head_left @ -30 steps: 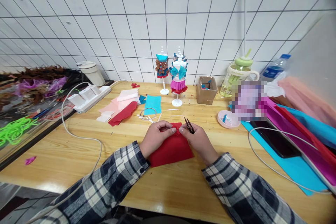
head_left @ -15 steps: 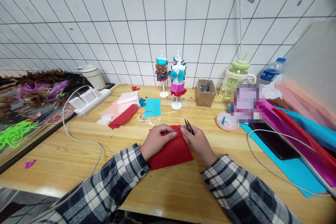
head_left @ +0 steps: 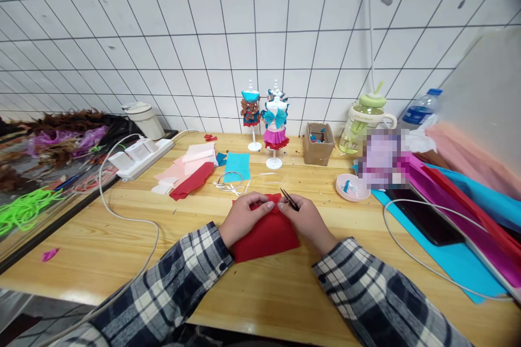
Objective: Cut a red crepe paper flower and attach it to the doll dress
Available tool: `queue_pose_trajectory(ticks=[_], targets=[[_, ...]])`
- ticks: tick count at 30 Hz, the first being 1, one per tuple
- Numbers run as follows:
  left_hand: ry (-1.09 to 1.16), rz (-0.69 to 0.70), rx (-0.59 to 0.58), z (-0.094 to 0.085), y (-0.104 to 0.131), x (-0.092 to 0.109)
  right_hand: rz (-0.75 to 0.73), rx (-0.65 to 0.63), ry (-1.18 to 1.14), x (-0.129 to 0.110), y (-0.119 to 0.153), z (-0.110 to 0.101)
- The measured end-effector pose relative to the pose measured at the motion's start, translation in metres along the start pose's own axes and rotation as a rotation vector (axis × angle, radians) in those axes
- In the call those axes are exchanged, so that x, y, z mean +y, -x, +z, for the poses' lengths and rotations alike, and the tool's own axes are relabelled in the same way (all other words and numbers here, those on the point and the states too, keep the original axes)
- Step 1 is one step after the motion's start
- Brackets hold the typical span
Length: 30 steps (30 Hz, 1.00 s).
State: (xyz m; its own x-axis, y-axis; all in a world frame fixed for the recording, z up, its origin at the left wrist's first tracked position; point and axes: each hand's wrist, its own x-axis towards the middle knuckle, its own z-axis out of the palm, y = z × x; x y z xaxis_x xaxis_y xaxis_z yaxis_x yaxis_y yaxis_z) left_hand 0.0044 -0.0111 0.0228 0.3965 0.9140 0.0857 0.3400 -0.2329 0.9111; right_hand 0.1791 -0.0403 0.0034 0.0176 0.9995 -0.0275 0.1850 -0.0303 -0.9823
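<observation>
A red sheet (head_left: 264, 236) lies on the wooden table in front of me, its far edge gathered between my two hands. My left hand (head_left: 244, 218) pinches that edge from the left, thumb on top. From the right, my right hand (head_left: 307, 222) pinches the same edge close to my left thumb. Dark pointed scissors or tweezers (head_left: 290, 200) stick out of my right hand, tips toward the upper left; which of the two I cannot tell. The fingertips under the sheet are hidden.
Small dress forms (head_left: 275, 124) stand at the back, beside a cardboard box (head_left: 318, 146). A pink bowl (head_left: 353, 188), a phone (head_left: 431, 219) and coloured sheets lie right. Left are a power strip (head_left: 144, 160), a white cable (head_left: 130, 218) and paper pieces (head_left: 191, 180).
The dark pointed tool in my right hand has tipped further to the left and lower. My right fingertips have moved slightly left, nearer my left thumb.
</observation>
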Motion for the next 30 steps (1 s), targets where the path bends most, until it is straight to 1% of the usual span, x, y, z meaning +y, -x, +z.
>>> queue_pose_trajectory(ticks=[6, 8, 11, 15, 20, 23, 30], targets=[[-0.13, 0.064, -0.026, -0.001, 0.0, 0.0, -0.023, -0.013, 0.091, -0.007, 0.004, 0.002], [-0.172, 0.074, -0.011, -0.001, 0.0, -0.001, -0.038, -0.03, 0.068, -0.008, 0.004, 0.002], [-0.205, 0.08, 0.011, 0.0, 0.001, -0.003, -0.049, -0.058, -0.029, -0.006, 0.005, 0.004], [-0.192, 0.087, 0.018, 0.001, 0.003, -0.003, -0.017, -0.036, 0.003, -0.005, 0.005, 0.009], [-0.121, 0.06, 0.095, 0.001, 0.005, -0.001, -0.023, 0.009, -0.039, -0.004, 0.005, 0.011], [-0.104, 0.053, 0.122, 0.001, 0.006, -0.002, 0.013, -0.005, -0.059, -0.001, 0.005, 0.012], [-0.102, 0.045, 0.094, 0.003, 0.003, -0.002, 0.079, 0.032, -0.139, 0.002, 0.005, 0.011]])
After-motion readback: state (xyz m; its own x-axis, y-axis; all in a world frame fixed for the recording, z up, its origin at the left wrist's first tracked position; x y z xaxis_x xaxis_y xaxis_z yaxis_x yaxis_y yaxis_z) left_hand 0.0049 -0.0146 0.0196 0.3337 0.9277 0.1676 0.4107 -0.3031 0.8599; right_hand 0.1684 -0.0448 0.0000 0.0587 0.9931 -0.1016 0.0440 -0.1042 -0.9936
